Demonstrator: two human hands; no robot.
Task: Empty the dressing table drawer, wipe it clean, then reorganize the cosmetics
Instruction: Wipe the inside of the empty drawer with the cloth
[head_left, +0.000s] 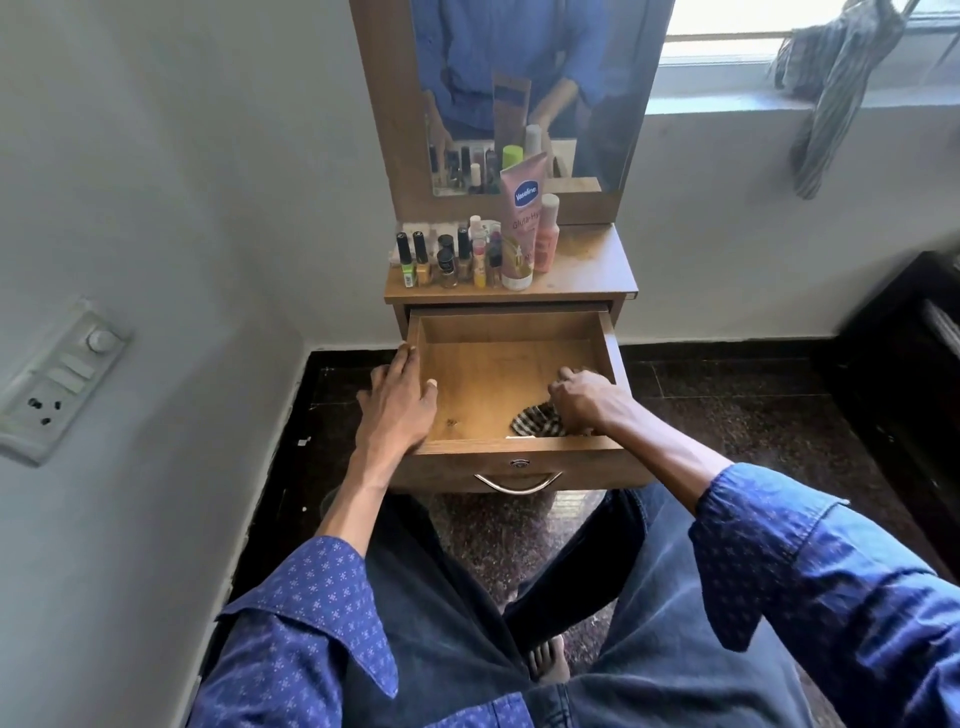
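Note:
The wooden drawer (498, 374) of the dressing table is pulled out and holds only a dark checked cloth (535, 422) at its front right. My right hand (587, 400) presses down on that cloth inside the drawer. My left hand (400, 400) rests on the drawer's left wall, fingers spread over the rim. On the tabletop (587, 270) stand several small bottles (447, 260), a pink Vaseline tube (522, 228) and a pink bottle (546, 234).
A mirror (524, 78) rises behind the tabletop. The wall on the left carries a switch panel (57, 379). A striped cloth (831, 93) hangs at the window. Dark furniture (904, 384) stands at the right. The floor is dark stone.

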